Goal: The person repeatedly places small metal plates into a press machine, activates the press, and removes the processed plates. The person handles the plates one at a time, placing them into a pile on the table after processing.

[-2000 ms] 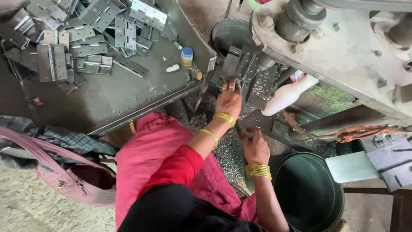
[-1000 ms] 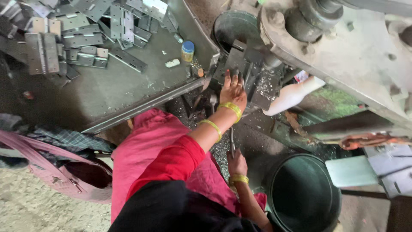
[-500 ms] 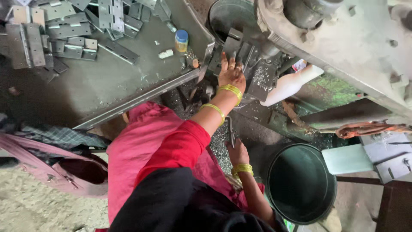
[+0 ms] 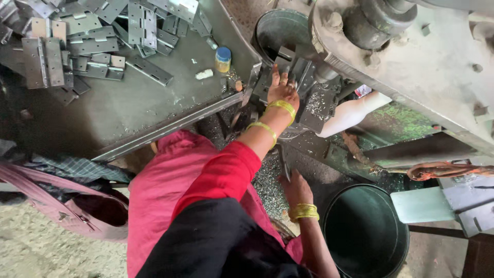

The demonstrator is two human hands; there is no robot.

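Currently: left hand (image 4: pixel 282 91) spread flat on the metal piece (image 4: pixel 303 77) seated under the press (image 4: pixel 411 56) | right hand (image 4: pixel 294 188) low beside the dark bucket (image 4: pixel 365 231), closed around a thin rod (image 4: pixel 284 162) | risk: fingers lie in the die area, so a press stroke could crush them | metal chips (image 4: pixel 267 180) could cut.
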